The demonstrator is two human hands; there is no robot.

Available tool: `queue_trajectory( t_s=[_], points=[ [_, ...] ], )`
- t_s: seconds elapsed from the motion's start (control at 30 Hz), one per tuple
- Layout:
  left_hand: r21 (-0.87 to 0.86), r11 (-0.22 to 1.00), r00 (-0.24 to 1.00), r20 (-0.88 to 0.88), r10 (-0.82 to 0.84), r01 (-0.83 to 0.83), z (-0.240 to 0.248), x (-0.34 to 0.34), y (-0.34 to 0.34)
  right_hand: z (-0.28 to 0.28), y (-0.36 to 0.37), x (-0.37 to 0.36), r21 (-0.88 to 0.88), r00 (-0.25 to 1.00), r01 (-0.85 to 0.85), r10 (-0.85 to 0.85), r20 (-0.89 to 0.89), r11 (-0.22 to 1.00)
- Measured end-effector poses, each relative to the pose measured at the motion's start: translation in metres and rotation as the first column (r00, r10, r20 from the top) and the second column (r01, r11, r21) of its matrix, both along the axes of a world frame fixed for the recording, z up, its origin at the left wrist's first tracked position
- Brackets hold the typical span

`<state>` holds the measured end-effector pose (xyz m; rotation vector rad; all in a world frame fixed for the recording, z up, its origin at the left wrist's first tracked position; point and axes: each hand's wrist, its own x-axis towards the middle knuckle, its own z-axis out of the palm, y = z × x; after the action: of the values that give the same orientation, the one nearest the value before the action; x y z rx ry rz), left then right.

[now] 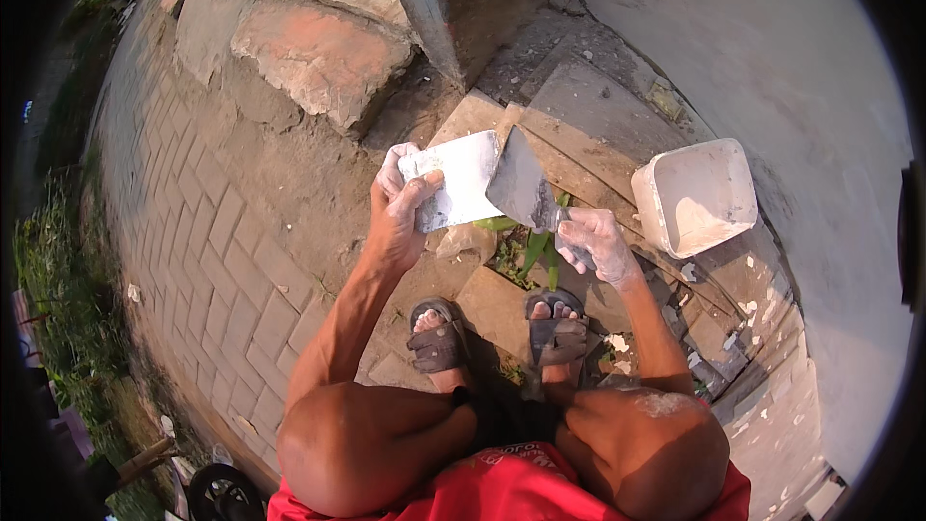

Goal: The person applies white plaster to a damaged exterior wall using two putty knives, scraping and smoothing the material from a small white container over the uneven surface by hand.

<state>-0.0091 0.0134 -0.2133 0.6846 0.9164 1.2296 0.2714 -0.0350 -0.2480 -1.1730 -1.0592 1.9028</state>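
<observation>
My left hand (410, 183) grips a flat white plastic scraper sheet (458, 174) by its left side, thumb on top, with grey smears near the grip. In my right hand (595, 239) is a scraper with a broad trapezoid metal blade (521, 181), coated with pale grey paste. My fingers are wrapped round its handle, which they mostly hide. The metal blade's left edge meets or overlaps the right edge of the white sheet; contact is hard to tell. Both hands and fingers are dusted with white powder.
A white square tub (696, 198) stands tilted on the right, beside a grey plastered wall (762, 48). Wooden boards (588, 159) lie behind the scrapers. A green plant (538, 253) grows between my sandalled feet and hands. A broken concrete block (318, 58) sits far left, near brick paving (207, 232).
</observation>
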Motion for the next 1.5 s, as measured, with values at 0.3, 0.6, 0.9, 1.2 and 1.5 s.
queue_trajectory(
  t_s=[0.3,0.6,0.9,1.2,1.5],
  points=[
    [0.037,0.997,0.997,-0.044,0.071,-0.069,0.004,-0.011,-0.009,0.008,-0.029,0.004,-0.005,0.923,0.238,-0.225,0.313,0.971],
    [0.047,0.995,0.924,-0.37,0.099,-0.088,0.009,0.015,-0.027,0.042,-0.047,-0.033,-0.036,0.953,0.155,-0.139,0.27,0.987],
    [0.192,0.951,0.523,-0.852,0.039,0.242,-0.016,0.01,-0.073,0.091,-0.022,-0.027,0.292,0.901,0.409,-0.434,0.022,0.864],
    [0.488,0.866,0.68,-0.6,0.421,-0.106,0.009,-0.004,-0.081,0.015,-0.058,-0.007,0.331,0.613,-0.106,-0.201,0.764,0.938],
    [0.068,0.983,0.878,-0.442,0.182,-0.169,0.0,0.002,-0.052,0.046,-0.068,-0.002,-0.048,0.948,0.263,-0.249,0.2,0.964]
  ],
)
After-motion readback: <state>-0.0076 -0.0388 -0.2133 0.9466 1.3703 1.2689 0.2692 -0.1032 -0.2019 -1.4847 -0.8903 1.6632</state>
